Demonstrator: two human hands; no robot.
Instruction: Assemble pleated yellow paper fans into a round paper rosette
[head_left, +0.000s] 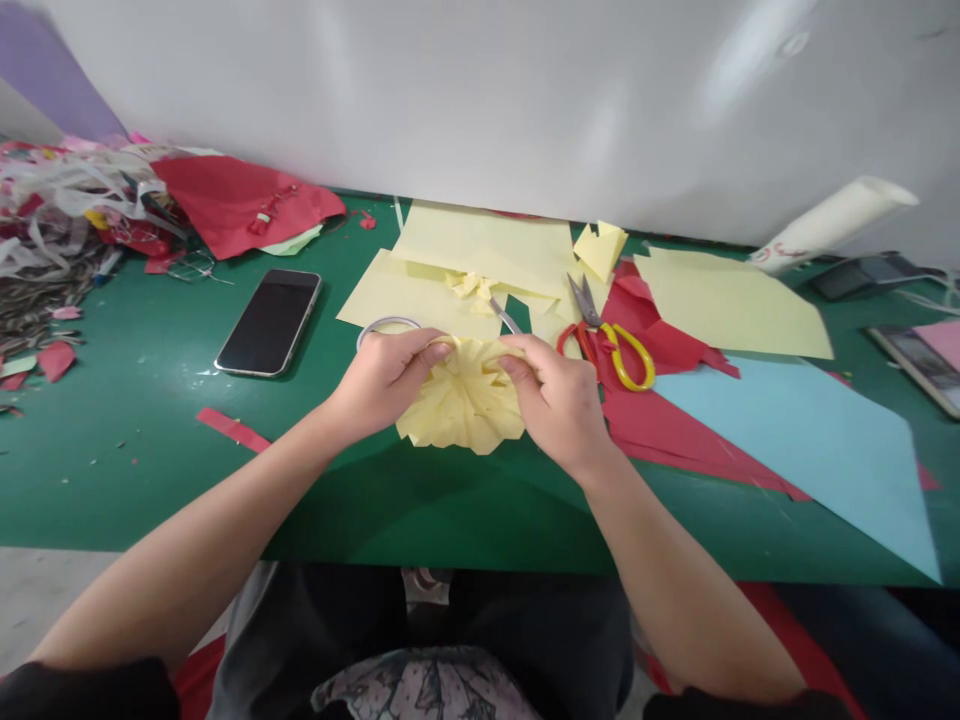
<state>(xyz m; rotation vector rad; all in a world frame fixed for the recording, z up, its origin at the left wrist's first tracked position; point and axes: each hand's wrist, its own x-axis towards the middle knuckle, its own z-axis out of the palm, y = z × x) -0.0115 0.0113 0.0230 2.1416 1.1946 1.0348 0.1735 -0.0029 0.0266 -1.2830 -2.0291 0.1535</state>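
Note:
A round, pleated piece of yellow paper [465,400] with a scalloped edge is spread between my two hands above the green table. My left hand [394,375] pinches its upper left edge between thumb and fingers. On the opposite side, my right hand [559,395] grips the upper right edge in the same way. Creases run out from the paper's middle, and small cut slits show near my right thumb. Just beyond my hands lies a pair of scissors with a grey blade [505,316], partly covered. Small yellow paper scraps [471,287] sit behind it.
Red-and-yellow-handled scissors [630,360] lie right of my right hand, on red paper [675,430]. Pale yellow sheets [480,240] and a blue sheet [810,420] are spread around. A phone [270,322] rests at left, near a heap of scraps and ribbon [82,215]. A white wall stands behind.

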